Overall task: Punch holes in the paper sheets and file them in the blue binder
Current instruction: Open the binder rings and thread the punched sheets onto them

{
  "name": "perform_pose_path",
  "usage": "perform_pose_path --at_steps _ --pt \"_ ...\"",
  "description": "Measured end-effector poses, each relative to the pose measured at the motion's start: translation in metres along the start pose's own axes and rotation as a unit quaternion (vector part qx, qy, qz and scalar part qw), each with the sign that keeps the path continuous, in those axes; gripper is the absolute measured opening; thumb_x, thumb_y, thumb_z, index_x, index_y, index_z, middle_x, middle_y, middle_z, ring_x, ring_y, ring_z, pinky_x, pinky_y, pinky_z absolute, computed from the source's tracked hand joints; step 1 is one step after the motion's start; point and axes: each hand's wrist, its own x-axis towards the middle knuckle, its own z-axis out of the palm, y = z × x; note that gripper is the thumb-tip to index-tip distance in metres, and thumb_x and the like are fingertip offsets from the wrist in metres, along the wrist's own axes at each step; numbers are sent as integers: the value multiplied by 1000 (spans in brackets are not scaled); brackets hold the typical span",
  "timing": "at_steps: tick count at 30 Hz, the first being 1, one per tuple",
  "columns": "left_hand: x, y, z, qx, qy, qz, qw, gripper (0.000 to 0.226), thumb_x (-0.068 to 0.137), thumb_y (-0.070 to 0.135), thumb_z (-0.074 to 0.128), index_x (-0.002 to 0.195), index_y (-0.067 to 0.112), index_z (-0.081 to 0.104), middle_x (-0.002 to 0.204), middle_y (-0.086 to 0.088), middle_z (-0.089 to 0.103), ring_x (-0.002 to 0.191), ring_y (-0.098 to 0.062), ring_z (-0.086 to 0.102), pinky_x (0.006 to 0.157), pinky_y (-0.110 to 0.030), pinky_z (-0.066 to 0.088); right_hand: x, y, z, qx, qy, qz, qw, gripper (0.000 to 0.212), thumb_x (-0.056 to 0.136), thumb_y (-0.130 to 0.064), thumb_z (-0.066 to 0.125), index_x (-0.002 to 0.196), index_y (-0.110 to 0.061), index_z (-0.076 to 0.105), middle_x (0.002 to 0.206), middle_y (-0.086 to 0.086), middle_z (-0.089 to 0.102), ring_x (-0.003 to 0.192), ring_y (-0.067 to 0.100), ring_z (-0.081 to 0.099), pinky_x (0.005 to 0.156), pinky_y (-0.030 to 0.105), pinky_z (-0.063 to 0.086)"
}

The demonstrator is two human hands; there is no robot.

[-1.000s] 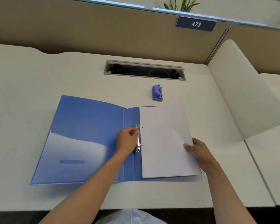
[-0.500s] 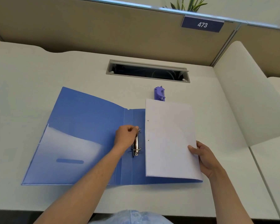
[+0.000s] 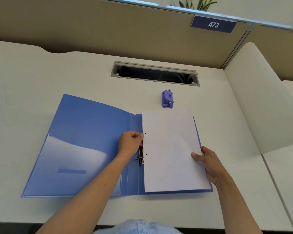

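Sheets [image 3: 171, 149] shifted onto binder [image 3: 85, 132]; white desk [image 3: 41, 73].

There is one view only, from a wide-angle camera worn on the person's head, looking forward and steeply down over the desk [image 3: 41, 81] toward the partition [image 3: 91, 27] at its far edge. It sits close above the work (both forearms reach in from the bottom edge), and straight lines bend near the corners.
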Motion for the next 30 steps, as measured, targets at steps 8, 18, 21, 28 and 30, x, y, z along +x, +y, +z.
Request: perform_pose_path --at_steps 8,18,21,28,30 --pt "0 -2 5 3 13 -30 999 31 87 22 67 78 -7 69 74 -14 73 63 -20 68 64 -37 58 -1 0 -2 -2 -12 7 1000 24 92 -8 67 116 -6 65 111 14 76 97 39 73 78 49 61" --pt "0 1 8 -54 7 -91 994 33 86 24 68 81 -8 70 72 -9 75 60 -18 69 55 -30 53 -8 -5 -1 20 -20 10 1000 24 91 -10 67 115 -7 66 108 15 76 90 38 75 66 42 61" --pt "0 2 8 -63 -1 -99 993 32 86 24 68 84 -8 71 76 -10 75 63 -19 70 50 -25 51 -10 -6 -1 37 -24 9 999 25 91 -8 66 116 -4 65 110 18 75 91 38 75 67 43 61" --pt "-2 8 10 -61 3 -113 992 31 85 25 70 84 -6 72 77 -10 76 62 -20 70 51 -25 48 -12 -5 -2 43 -16 8 999 19 89 -10 67 108 -8 70 108 19 76 85 37 75 63 41 60" --pt "-2 8 10 -51 -3 -108 993 31 86 24 69 85 -6 71 76 -10 75 67 -23 71 54 -27 48 -13 -5 -3 45 -16 10 999 18 88 -10 68 106 -10 71 107 19 76 86 37 75 63 41 60"
